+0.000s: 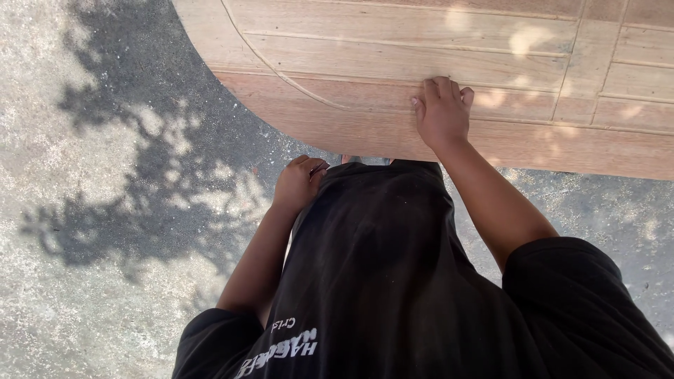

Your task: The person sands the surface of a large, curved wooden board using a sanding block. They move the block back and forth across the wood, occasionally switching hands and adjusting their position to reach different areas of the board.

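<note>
A large wooden panel (393, 63) with a curved end and grooved inlaid lines fills the top of the head view. My right hand (442, 112) rests palm down on its near edge, fingers curled against the surface. My left hand (298, 179) hangs below the panel's edge, fingers closed, touching the hem of my black shirt (379, 267). Whether the left hand holds anything small is not visible.
Rough grey concrete ground (84, 231) lies to the left and below, dappled with leaf shadows. More concrete shows at the right under the panel (618, 210). My own body in the black shirt fills the lower middle.
</note>
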